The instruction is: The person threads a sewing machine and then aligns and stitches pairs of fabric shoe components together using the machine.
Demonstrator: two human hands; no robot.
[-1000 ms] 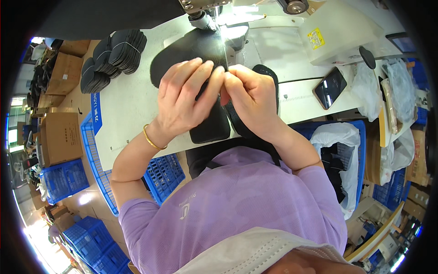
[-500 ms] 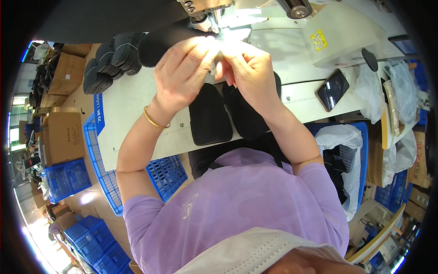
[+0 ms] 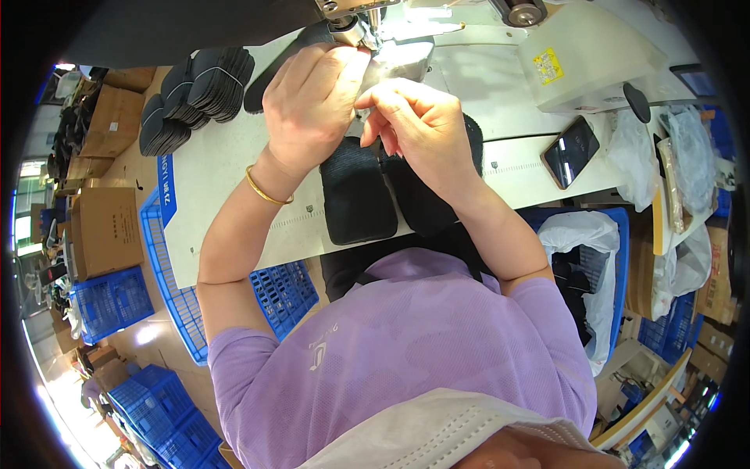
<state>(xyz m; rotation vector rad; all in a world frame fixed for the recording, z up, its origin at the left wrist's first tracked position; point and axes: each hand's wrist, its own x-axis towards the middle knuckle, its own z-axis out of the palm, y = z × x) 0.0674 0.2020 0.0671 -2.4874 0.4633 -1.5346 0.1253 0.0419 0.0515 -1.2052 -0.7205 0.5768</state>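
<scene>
Black fabric piece (image 3: 285,59): lies on the white table under the sewing machine head (image 3: 351,19), one end running out to the left, the other tucked beneath the presser foot area. Most of it is hidden by the hands.

Far left of the bench: stacks of black cut pieces (image 3: 195,86), well apart from the work. Not touched.

Left hand (image 3: 312,102): fingers curled and pressed down on the black fabric piece just left of the needle, pinning it flat to the table. A gold bangle (image 3: 266,191) sits at the wrist.

Right hand (image 3: 422,125): thumb and forefinger pinched together close to the needle, the other fingers loosely bent. What it pinches is too small to tell; it may be an edge of the piece or a thread.

Below the hands: two black padded pieces (image 3: 359,195) lie side by side at the table's near edge, touching or nearly so. Further right, a phone (image 3: 570,152) lies flat on the table.

Judgement on doing this step well: keep the left hand's pressure even so the piece feeds straight, keep the right fingertips beside the needle path and never under it, and line up the edge before any stitching starts. The bright lamp at the needle helps; sight along it.
</scene>
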